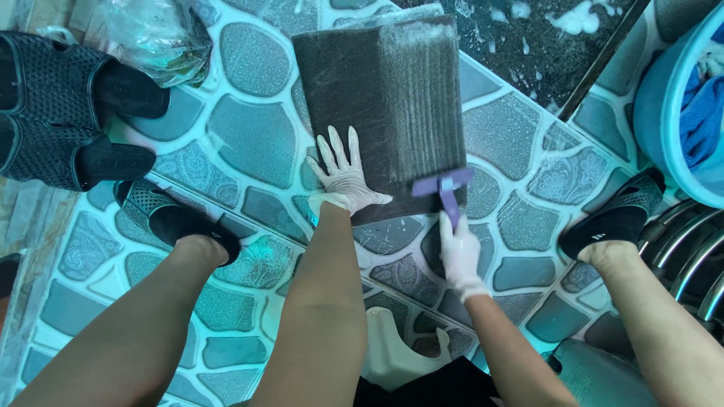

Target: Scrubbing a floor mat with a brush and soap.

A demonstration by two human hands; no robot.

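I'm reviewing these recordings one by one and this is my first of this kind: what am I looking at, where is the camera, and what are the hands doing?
There is one picture, taken by a camera worn on a person's head and pointing straight down. So the arms, knees and feet in dark sandals belong to the wearer, who seems to sit low over a wet floor tiled in a stone pattern.

Both hands wear thin pale gloves. The left hand lies flat, fingers spread, on a dark grey mat with soapy foam on its right half. The right hand grips the handle of a purple brush whose head rests on the mat's near edge.

Around them: a spare pair of black slippers, a clear plastic bag, and a blue tub holding blue cloth.
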